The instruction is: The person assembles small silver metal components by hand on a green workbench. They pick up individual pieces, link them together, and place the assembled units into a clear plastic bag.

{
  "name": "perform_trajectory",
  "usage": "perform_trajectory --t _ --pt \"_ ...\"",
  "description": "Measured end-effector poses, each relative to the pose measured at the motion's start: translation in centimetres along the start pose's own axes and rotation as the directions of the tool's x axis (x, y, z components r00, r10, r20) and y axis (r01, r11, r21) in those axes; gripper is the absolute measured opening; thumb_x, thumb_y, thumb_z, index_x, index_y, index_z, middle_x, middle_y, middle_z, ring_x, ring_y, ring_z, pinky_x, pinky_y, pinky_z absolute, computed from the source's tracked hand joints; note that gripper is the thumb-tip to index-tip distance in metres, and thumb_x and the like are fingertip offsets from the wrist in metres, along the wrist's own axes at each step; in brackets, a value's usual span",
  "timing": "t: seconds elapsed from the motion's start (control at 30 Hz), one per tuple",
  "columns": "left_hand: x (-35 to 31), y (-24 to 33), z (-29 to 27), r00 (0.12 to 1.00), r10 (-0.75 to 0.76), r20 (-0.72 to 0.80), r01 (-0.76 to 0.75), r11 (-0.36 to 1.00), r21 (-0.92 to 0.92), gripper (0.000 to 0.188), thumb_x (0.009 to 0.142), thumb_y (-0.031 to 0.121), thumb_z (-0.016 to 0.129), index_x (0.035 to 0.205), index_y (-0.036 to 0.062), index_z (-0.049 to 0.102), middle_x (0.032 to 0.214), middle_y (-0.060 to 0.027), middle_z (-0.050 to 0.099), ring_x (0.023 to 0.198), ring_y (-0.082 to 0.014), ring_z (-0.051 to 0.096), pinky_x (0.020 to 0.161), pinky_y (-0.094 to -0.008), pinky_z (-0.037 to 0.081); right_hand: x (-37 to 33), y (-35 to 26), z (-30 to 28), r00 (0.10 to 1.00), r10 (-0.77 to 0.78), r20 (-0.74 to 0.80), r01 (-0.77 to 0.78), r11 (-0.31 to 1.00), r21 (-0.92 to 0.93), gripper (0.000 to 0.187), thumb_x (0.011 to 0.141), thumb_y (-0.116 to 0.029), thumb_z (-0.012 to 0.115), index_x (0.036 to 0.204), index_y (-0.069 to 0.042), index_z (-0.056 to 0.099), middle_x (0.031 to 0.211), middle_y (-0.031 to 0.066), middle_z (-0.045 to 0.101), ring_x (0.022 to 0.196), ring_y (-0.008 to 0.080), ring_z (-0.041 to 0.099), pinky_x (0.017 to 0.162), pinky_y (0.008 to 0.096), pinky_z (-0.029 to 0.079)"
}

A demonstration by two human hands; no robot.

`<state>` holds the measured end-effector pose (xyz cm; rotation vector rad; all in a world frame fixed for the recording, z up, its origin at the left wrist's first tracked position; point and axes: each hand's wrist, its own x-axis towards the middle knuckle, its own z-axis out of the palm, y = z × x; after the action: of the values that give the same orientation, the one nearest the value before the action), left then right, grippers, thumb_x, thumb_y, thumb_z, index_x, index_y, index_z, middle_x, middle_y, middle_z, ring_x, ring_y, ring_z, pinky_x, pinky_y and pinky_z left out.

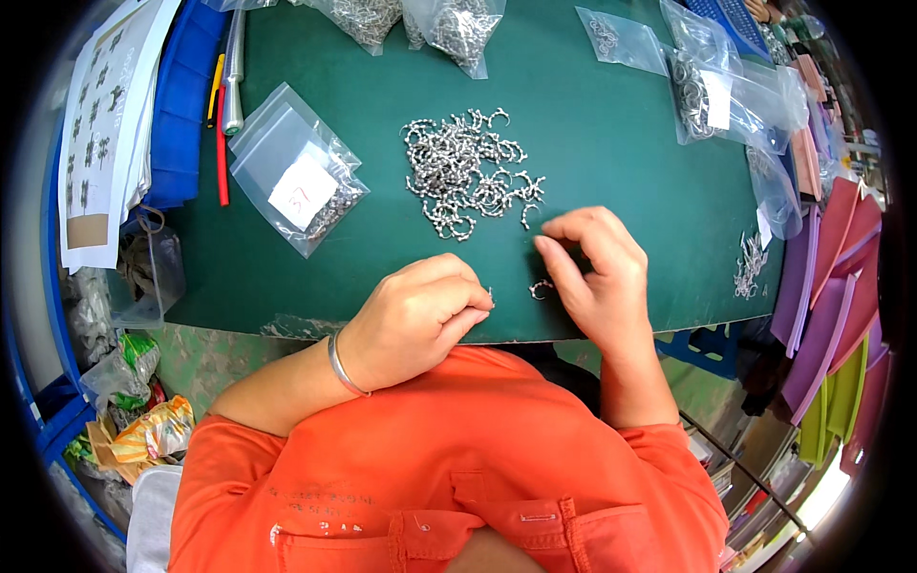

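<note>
A pile of small silver open rings with beaded bands [463, 172] lies mid-table. Close to the front edge, my left hand [420, 301] pinches thumb and forefinger together. A thin sliver of a small silver piece shows at its fingertips; the rest is hidden by the fingers. My right hand [602, 272] hovers above the table at the pile's lower right, thumb and forefinger apart with nothing visible between them. Just left of its thumb, a single silver open ring [541, 288] rests on the green table [363, 76].
Clear bags of metal parts [301, 181] lie left of the pile, with others [702, 91] at the far right. A red pen [223, 148] and a metal rod [233, 76] lie beside a blue bin [181, 115]. Thin silver pieces [750, 265] sit near the right edge.
</note>
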<state>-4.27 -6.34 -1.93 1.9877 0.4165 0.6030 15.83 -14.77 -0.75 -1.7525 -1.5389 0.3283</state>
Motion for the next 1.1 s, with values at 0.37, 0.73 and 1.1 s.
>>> perform_trajectory --t 0.37,0.73,1.1 --pt "0.3 0.7 -0.8 0.955 -0.292 -0.049 0.276 0.938 -0.209 0.013 0.082 -0.005 0.068 0.093 0.0 0.065 0.088 -0.0063 0.061 0.071 -0.0118 0.063 0.062 -0.0246 0.051 0.4 0.5 0.5 0.997 -0.045 0.062 0.049 0.997 -0.059 0.011 0.079 0.003 0.068 0.084 -0.002 0.061 0.083 0.0098 0.058 0.074 0.0273 0.057 0.065 0.0351 0.048" --pt "1.3 0.7 0.1 0.879 -0.456 0.136 0.442 0.677 -0.588 0.017 0.092 -0.004 0.061 0.108 -0.0062 0.061 0.101 -0.0121 0.066 0.091 -0.0157 0.068 0.079 -0.0275 0.057 -1.0 -0.5 0.0 0.861 0.22 0.46 -0.509 0.408 0.758 0.007 0.095 -0.004 0.059 0.098 0.002 0.058 0.091 0.0039 0.062 0.078 0.0082 0.058 0.066 0.0226 0.05" --pt "1.0 0.6 0.0 0.945 -0.322 0.049 0.298 0.796 -0.526 0.013 0.089 -0.007 0.063 0.102 -0.006 0.062 0.097 -0.0122 0.064 0.085 -0.0157 0.067 0.078 -0.0274 0.058 -1.6 -0.8 0.7 0.948 0.169 0.271 -0.318 0.578 0.752 0.009 0.09 0.006 0.061 0.098 0.003 0.057 0.097 0.0096 0.062 0.084 0.0119 0.061 0.073 0.0243 0.053"
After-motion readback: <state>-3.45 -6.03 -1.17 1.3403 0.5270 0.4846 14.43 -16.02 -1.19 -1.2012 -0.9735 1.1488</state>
